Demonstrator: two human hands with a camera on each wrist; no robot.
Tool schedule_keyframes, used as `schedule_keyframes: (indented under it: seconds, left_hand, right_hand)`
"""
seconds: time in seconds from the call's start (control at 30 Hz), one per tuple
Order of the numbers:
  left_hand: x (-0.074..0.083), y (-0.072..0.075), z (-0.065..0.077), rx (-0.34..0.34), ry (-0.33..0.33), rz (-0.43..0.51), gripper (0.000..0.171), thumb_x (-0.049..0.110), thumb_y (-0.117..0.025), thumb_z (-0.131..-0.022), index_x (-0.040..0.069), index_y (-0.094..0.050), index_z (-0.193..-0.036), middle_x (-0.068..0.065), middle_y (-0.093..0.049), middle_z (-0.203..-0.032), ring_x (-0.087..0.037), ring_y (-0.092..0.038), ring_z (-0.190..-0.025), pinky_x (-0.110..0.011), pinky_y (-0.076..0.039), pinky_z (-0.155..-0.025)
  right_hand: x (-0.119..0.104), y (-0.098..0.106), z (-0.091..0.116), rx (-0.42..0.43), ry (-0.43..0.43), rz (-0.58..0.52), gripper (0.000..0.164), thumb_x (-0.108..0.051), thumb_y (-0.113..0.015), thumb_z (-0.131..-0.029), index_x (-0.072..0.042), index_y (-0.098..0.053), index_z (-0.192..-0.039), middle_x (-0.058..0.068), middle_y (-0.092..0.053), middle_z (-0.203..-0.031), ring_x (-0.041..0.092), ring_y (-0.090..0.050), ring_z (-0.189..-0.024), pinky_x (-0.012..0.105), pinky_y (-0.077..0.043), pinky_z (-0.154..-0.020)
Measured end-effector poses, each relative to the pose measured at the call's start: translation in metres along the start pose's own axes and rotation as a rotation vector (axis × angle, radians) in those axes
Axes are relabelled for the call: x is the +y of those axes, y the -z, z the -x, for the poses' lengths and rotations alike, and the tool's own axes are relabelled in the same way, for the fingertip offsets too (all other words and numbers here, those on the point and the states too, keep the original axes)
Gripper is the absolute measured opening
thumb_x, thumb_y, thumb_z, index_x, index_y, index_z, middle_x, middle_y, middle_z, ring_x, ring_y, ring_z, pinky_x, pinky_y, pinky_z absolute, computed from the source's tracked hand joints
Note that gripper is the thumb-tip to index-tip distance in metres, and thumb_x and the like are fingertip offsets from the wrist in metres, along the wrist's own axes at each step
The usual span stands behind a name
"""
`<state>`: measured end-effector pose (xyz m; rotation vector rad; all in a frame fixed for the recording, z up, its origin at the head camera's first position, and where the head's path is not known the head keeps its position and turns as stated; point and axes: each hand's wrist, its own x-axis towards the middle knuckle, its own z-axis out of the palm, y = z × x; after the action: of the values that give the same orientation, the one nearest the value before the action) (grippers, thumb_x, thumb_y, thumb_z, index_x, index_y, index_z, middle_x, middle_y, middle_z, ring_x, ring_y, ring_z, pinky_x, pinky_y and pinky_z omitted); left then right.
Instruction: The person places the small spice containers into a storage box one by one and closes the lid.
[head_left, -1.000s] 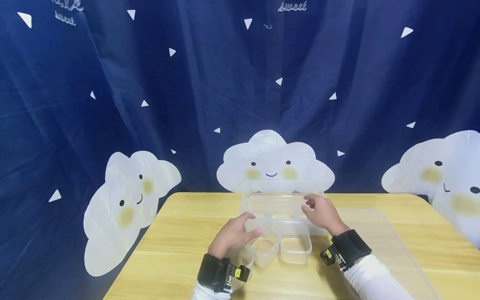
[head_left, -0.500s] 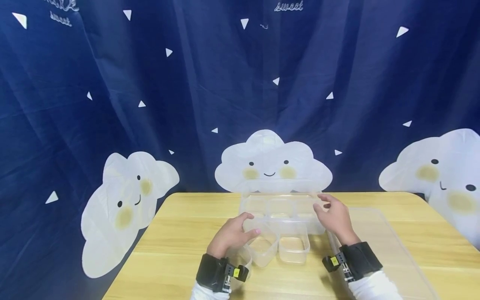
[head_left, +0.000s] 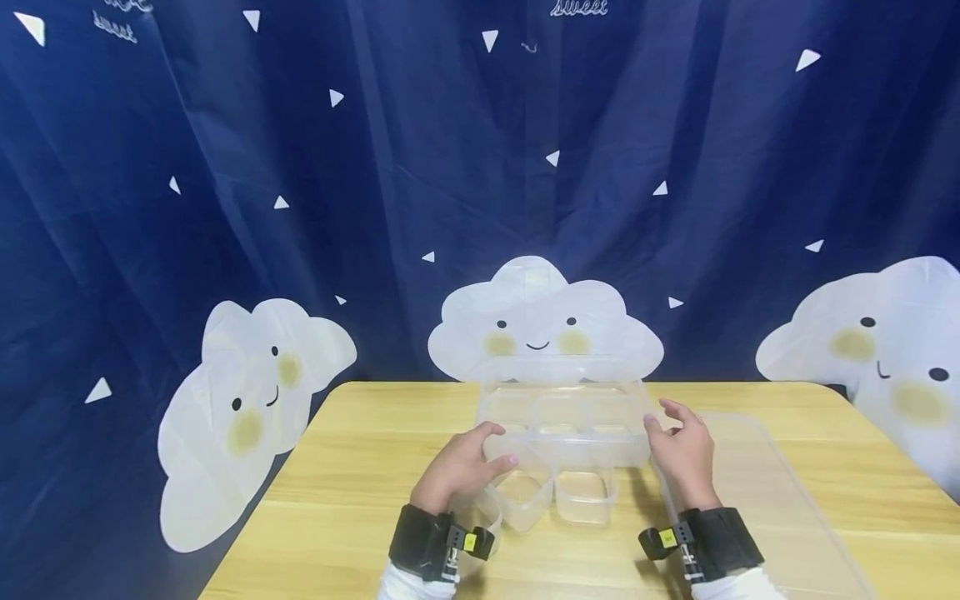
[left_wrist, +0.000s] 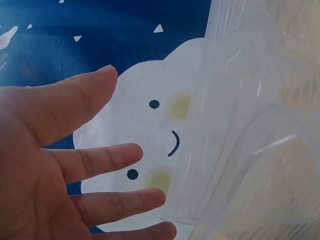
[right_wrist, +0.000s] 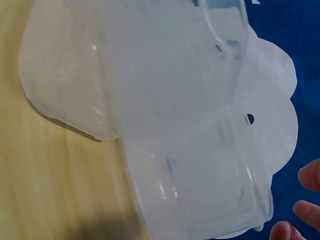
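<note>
Storage box, translucent clear plastic, rectangular: centre of the frame, on a light wood-grain table. A see-through panel stands upright at its back edge.

Left hand: left of centre, at the box's near left corner. Fingers spread, thumb well apart from them, gripping nothing; the thumb overlaps a cup rim, contact uncertain.

Right hand: right of centre, beside the box's right end. Thumb and forefinger parted, the others partly hidden; nothing gripped.

Contents of box: row of three rounded-square cups, clear plastic, side by side.

Before the box: two matching cups, the left one turned corner-forward, the right one square-on; wood grain shows through both floors. A third clear vessel, lower, partly hidden by the left wrist.

Flat translucent sheet: lower right, on the table.
</note>
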<state>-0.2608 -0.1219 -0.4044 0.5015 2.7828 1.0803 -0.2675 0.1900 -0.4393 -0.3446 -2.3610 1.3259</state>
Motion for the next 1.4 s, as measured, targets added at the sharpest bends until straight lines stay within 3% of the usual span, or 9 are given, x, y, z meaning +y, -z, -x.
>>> schedule_keyframes:
  seconds: [0.4, 0.53, 0.63, 0.73, 0.83, 1.0, 1.2, 1.4]
  left_hand:
    - [-0.002, 0.005, 0.003, -0.008, 0.029, 0.016, 0.052, 0.039, -0.067, -0.091, 0.011, -0.053, -0.133, -0.019, -0.062, -0.123, -0.033, -0.058, -0.109, -0.055, -0.045, -0.093]
    - [-0.004, 0.009, 0.003, 0.007, 0.037, 0.007, 0.05, 0.038, -0.066, -0.091, 0.012, -0.054, -0.132, -0.017, -0.063, -0.12, -0.031, -0.059, -0.105, -0.054, -0.046, -0.091]
    - [-0.006, 0.012, 0.003, 0.027, 0.027, -0.015, 0.049, 0.038, -0.066, -0.092, 0.012, -0.055, -0.131, -0.018, -0.061, -0.124, -0.034, -0.057, -0.112, -0.054, -0.045, -0.094]
    - [-0.008, 0.016, 0.003, 0.037, 0.023, -0.024, 0.05, 0.037, -0.065, -0.092, 0.011, -0.054, -0.133, -0.02, -0.057, -0.131, -0.037, -0.053, -0.119, -0.054, -0.043, -0.096]
    - [-0.011, 0.021, 0.004, 0.039, 0.023, -0.014, 0.051, 0.035, -0.065, -0.092, 0.011, -0.054, -0.136, -0.02, -0.056, -0.132, -0.038, -0.054, -0.118, -0.054, -0.045, -0.095]
    - [-0.018, 0.032, 0.01, 0.036, 0.033, -0.007, 0.045, 0.03, -0.067, -0.091, 0.008, -0.061, -0.13, -0.019, -0.061, -0.126, -0.037, -0.059, -0.111, -0.051, -0.048, -0.09]
    - [-0.026, 0.043, 0.018, 0.009, 0.112, 0.001, 0.032, 0.02, -0.07, -0.087, 0.008, -0.069, -0.117, -0.014, -0.069, -0.11, -0.032, -0.063, -0.104, -0.048, -0.05, -0.087]
    - [-0.03, 0.044, 0.023, -0.031, 0.168, -0.041, 0.026, 0.01, -0.074, -0.083, 0.005, -0.072, -0.108, -0.01, -0.071, -0.097, -0.026, -0.065, -0.091, -0.039, -0.053, -0.075]
  right_hand:
    - [0.008, -0.008, 0.006, -0.077, -0.107, -0.09, 0.06, -0.03, -0.052, -0.098, 0.004, -0.033, -0.144, 0.029, -0.042, -0.138, 0.046, -0.048, -0.116, 0.054, -0.041, -0.092]
    - [0.011, -0.01, 0.007, -0.092, -0.116, -0.101, 0.064, -0.034, -0.051, -0.099, 0.006, -0.03, -0.144, 0.028, -0.043, -0.135, 0.044, -0.053, -0.112, 0.043, -0.047, -0.086]
    - [0.012, -0.012, 0.007, -0.1, -0.125, -0.128, 0.063, -0.034, -0.051, -0.099, 0.004, -0.03, -0.144, 0.027, -0.043, -0.136, 0.034, -0.064, -0.098, 0.026, -0.05, -0.073]
    - [0.013, -0.012, 0.006, -0.106, -0.127, -0.155, 0.06, -0.029, -0.053, -0.099, 0.004, -0.031, -0.144, 0.027, -0.042, -0.137, 0.022, -0.067, -0.086, 0.017, -0.049, -0.065]
    - [0.014, -0.01, 0.005, -0.109, -0.124, -0.159, 0.055, -0.025, -0.053, -0.099, 0.003, -0.033, -0.143, 0.027, -0.042, -0.137, 0.015, -0.066, -0.081, 0.016, -0.049, -0.064]
    - [0.016, -0.008, 0.003, -0.125, -0.125, -0.145, 0.053, -0.024, -0.052, -0.1, 0.004, -0.035, -0.142, 0.028, -0.041, -0.138, 0.016, -0.066, -0.083, 0.018, -0.051, -0.065]
    - [0.015, -0.006, 0.002, -0.147, -0.105, -0.121, 0.054, -0.026, -0.05, -0.1, 0.005, -0.034, -0.142, 0.03, -0.041, -0.138, 0.014, -0.066, -0.081, 0.018, -0.051, -0.065]
    - [0.015, -0.009, 0.005, -0.16, -0.11, -0.125, 0.055, -0.026, -0.051, -0.1, 0.006, -0.034, -0.141, 0.031, -0.04, -0.137, 0.013, -0.065, -0.079, 0.018, -0.051, -0.064]
